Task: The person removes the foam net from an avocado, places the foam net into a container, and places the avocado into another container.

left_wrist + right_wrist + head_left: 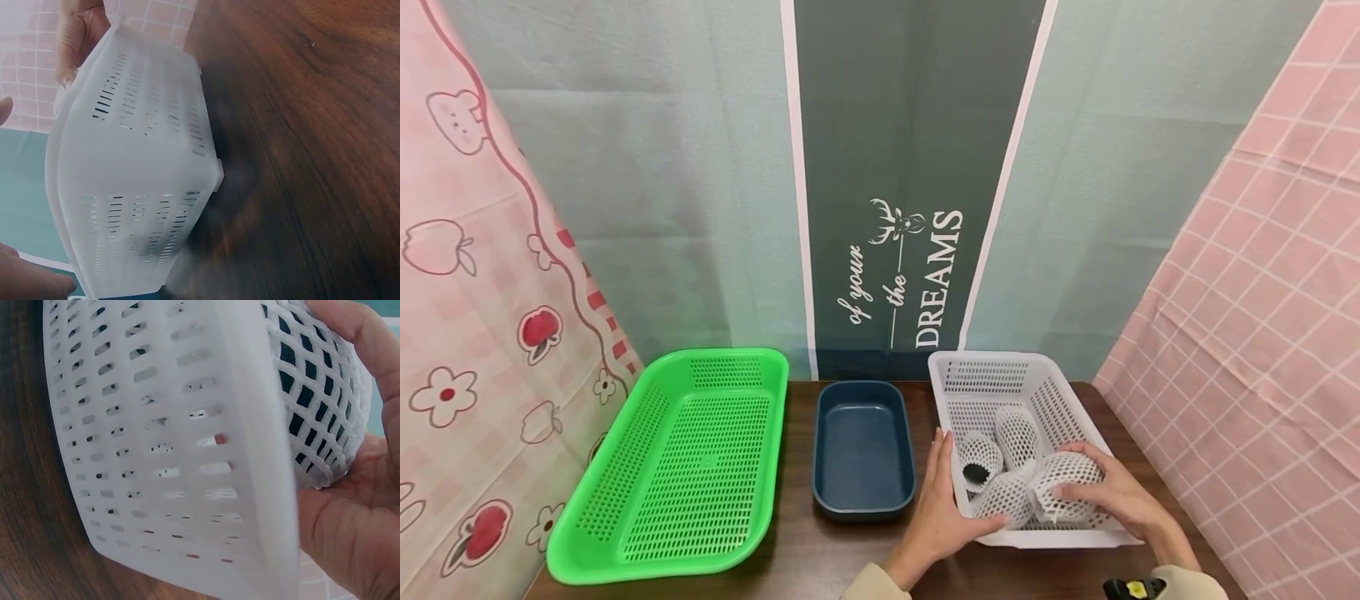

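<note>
On the right stands a white perforated basket [1000, 360] holding several rounded objects in white foam netting. My right hand [1116, 492] grips one foam-netted object [1063, 479] near the basket's front right corner. Something dark shows through the mesh of this netted object [319, 394] in the right wrist view. At the basket's front left, my left hand [938, 512] lies with fingers extended along the rim and its thumb reaching inward, near another netted object [1006, 500]. Farther in lie a netted object with a dark end [981, 460] and a longer netted one [1017, 435].
A dark blue tray [863, 454] sits at the middle of the brown wooden table [797, 533]. To its left is a large green perforated basket [700, 467]. Printed curtains [700, 208] hang behind and along both sides of the table.
</note>
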A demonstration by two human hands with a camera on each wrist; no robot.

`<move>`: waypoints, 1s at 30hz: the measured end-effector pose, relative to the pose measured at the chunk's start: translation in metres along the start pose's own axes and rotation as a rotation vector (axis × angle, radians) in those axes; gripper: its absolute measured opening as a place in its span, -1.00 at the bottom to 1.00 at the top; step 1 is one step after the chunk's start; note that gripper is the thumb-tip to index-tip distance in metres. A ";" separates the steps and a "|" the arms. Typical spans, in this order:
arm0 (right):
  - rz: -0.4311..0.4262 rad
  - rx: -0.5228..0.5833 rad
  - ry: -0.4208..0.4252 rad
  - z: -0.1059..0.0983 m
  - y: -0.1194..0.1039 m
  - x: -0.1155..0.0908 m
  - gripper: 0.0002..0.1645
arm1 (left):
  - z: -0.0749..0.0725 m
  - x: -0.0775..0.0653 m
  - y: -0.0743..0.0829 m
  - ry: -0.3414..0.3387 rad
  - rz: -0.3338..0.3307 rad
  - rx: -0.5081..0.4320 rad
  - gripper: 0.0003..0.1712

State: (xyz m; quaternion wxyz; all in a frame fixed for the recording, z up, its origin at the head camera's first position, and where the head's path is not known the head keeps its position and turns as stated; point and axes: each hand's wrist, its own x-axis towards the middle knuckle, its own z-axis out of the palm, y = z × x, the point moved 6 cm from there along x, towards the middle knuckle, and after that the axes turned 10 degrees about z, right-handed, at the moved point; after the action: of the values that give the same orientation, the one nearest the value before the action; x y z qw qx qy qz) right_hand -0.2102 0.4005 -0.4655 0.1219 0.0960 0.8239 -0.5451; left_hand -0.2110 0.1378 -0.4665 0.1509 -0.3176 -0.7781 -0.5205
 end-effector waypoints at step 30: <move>-0.115 0.098 0.041 -0.001 -0.036 -0.016 -0.31 | -0.022 0.005 -0.002 -0.012 -0.094 -0.088 0.26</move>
State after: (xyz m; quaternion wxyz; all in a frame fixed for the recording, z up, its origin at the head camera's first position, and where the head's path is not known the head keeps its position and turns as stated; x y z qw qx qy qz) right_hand -0.2053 0.3872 -0.4285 0.0689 0.0656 0.8027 -0.5887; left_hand -0.2184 0.1196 -0.4559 0.1077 -0.2901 -0.7693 -0.5589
